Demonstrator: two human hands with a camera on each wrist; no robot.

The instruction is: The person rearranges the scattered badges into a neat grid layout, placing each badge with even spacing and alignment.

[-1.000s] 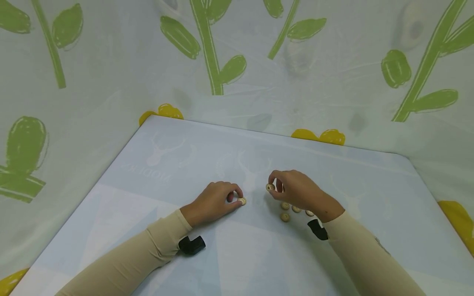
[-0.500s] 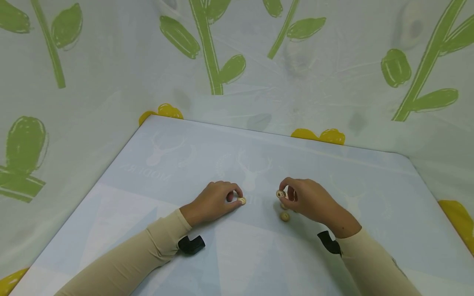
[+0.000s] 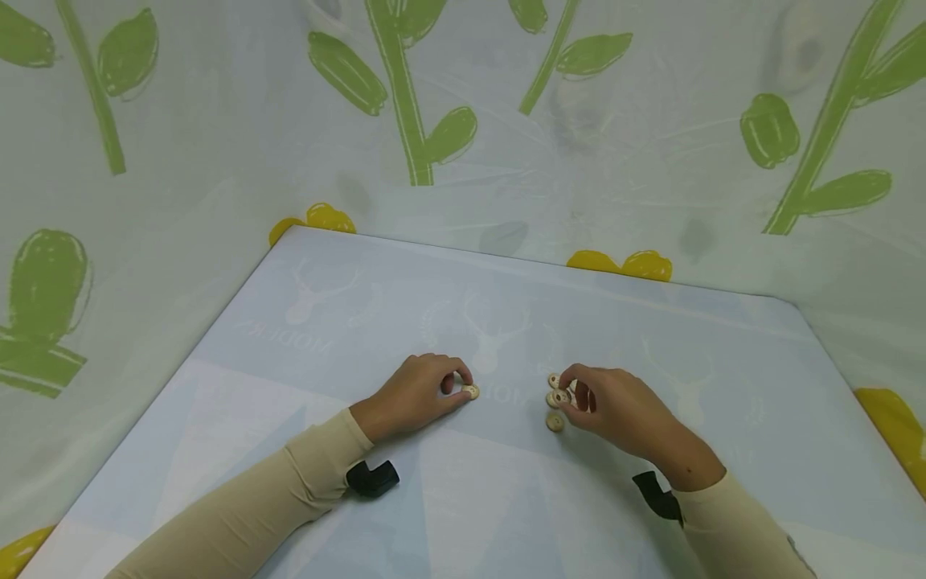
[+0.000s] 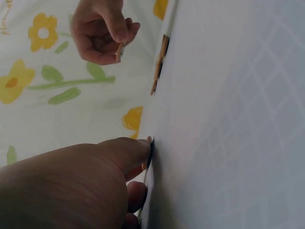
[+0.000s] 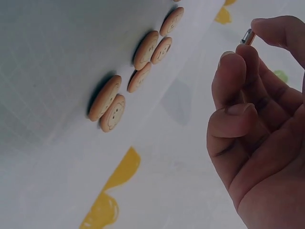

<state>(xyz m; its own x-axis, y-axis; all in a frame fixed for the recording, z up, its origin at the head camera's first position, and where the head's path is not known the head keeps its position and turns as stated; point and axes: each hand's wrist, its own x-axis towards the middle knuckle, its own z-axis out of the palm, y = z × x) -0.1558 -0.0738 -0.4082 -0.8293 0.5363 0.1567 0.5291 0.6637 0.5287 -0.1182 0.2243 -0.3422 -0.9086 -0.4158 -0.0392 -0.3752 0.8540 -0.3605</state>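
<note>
My left hand (image 3: 415,394) rests on the table and pinches a small round wooden button (image 3: 471,392) between thumb and index finger. In the left wrist view that button is mostly hidden by the thumb. To the right, my right hand (image 3: 625,414) holds another wooden button (image 3: 562,396) above the tabletop, pinched at the fingertips; the right wrist view shows this held button (image 5: 247,37) edge-on, with a shiny side. Several pale wooden buttons with engraved faces lie flat beneath and beside this hand, among them a near button (image 3: 555,422) and a far button (image 3: 554,380).
The table (image 3: 463,498) has a pale blue and white cover with faint deer-head prints. Its far edge meets a hanging cloth (image 3: 499,177) with green leaf and yellow flower patterns. Black wrist devices, such as the left device (image 3: 373,479), sit beneath both wrists.
My right hand has moved right and nearer to me, then lower, carrying its button to the loose buttons and uncovering some at the left. The left hand has stayed in place.
</note>
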